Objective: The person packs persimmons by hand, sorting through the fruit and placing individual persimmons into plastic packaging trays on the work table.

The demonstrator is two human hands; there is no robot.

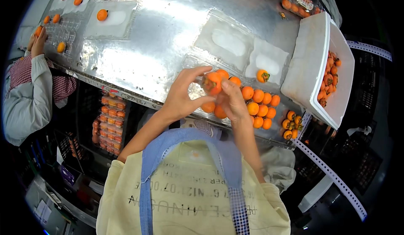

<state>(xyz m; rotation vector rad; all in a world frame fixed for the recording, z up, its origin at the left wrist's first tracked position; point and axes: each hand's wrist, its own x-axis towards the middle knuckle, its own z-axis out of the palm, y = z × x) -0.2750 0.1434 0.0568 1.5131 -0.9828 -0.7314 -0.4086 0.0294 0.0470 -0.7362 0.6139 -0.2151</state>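
Observation:
An orange persimmon (212,84) with a green calyx is between my two hands, above a clear plastic tray (191,61). My left hand (185,91) curves around its left side, thumb and fingers spread. On the right, my right hand (232,100) grips the fruit with thumb and fingers. Several persimmons (221,111) lie beneath and beside my hands in the tray. Just to the right, more persimmons (262,110) stand in rows on the metal table. One persimmon (263,76) rests on a white-padded tray behind them.
A white foam box (309,54) holding persimmons stands tilted at the right. Loose persimmons (291,125) lie near the table corner. At the far left, a co-worker's hands (38,41) hold a fruit. Stacked packs (111,123) sit below the metal table (147,37).

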